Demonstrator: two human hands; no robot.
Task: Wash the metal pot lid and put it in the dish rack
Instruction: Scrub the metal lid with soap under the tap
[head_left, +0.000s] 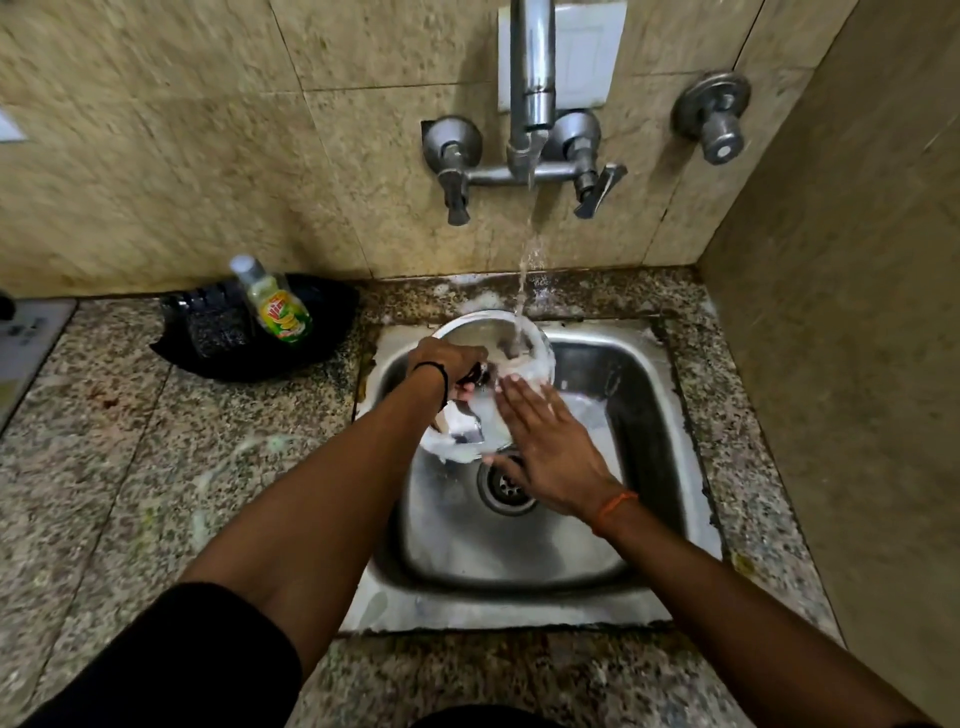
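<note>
A round metal pot lid (483, 338), wet and soapy, is held tilted over the left part of the steel sink (623, 374). Water from the wall tap (530, 104) falls onto the lid's upper edge. My left hand (447, 366) grips the lid at its dark knob, fingers curled round it. My right hand (545, 447) lies flat with straight fingers against the lid's soapy surface. No dish rack is in view.
A green dish-soap bottle (275, 306) stands in a black tray (322, 343) on the granite counter (130, 441) left of the sink. The drain (504, 488) sits under my right hand. Tiled walls close in behind and on the right, with a separate tap valve (719, 122).
</note>
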